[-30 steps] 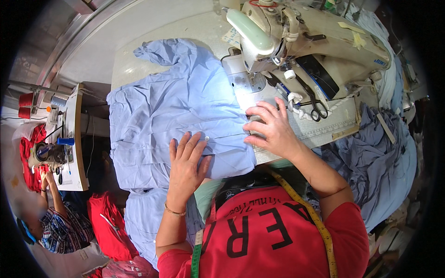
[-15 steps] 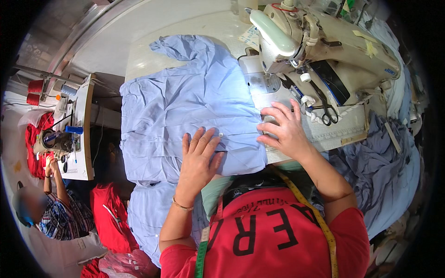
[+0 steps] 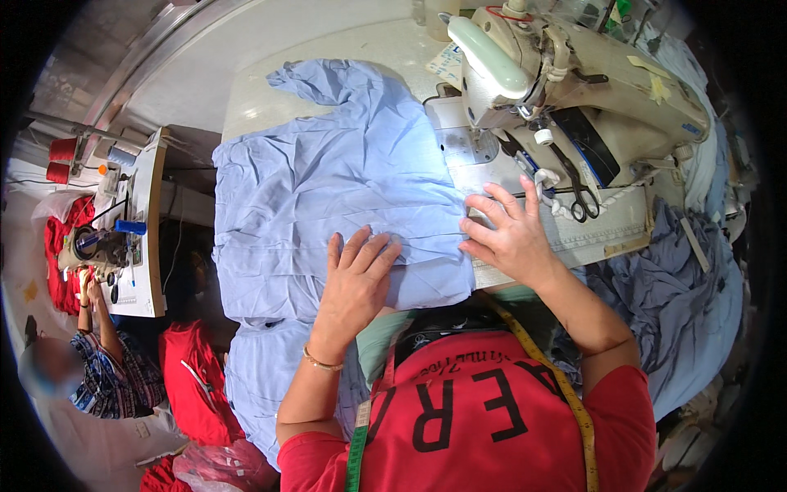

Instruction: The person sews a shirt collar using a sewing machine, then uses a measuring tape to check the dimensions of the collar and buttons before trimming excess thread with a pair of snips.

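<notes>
Resting a flattened left hand (image 3: 354, 280) on a light-blue sleeved garment (image 3: 328, 193), left of frame centre; touching its right edge with a spread right hand (image 3: 516, 235) (hands apart), with a sewing machine (image 3: 619, 86) upper right.

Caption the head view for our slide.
Left hand on a blue garment, right hand at its edge, near a sewing machine.

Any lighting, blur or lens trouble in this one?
Head view: light falls brightest on the blue garment beside the metal needle plate; head view: fisheye corners go black; head view: a co-worker's head is blurred, while left hand and right hand look reasonably clear.
</notes>
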{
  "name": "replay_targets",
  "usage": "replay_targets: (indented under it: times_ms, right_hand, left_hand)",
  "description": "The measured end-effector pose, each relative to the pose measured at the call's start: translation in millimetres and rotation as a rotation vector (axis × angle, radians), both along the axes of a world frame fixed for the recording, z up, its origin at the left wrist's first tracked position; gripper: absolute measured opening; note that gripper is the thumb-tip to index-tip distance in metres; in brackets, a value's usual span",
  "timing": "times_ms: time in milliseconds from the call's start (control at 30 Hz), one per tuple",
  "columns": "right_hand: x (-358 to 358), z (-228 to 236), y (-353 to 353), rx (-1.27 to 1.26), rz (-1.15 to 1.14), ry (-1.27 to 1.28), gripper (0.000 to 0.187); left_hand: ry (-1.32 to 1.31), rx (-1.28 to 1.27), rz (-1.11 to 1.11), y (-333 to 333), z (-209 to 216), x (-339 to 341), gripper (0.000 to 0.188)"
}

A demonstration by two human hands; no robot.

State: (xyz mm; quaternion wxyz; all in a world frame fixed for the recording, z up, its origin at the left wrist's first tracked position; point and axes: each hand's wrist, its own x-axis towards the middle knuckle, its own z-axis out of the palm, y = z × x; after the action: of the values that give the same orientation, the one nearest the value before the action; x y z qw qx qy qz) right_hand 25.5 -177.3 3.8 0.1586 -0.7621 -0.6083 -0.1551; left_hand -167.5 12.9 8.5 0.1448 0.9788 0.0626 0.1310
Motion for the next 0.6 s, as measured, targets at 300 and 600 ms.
replay_targets:
  times_ms: [300, 600]
  right_hand:
    - [3.7, -1.1, 1.0, 0.013, 0.009, -0.003, 0.026]
    - [3.7, -3.2, -0.2, 0.003, 0.006, 0.031, 0.028]
  left_hand:
    - [-0.003, -0.057, 0.017, -0.7, -0.8, -0.9, 0.036]
    - [0.004, -0.047, 0.011, -0.7, 0.1, -0.8, 0.036]
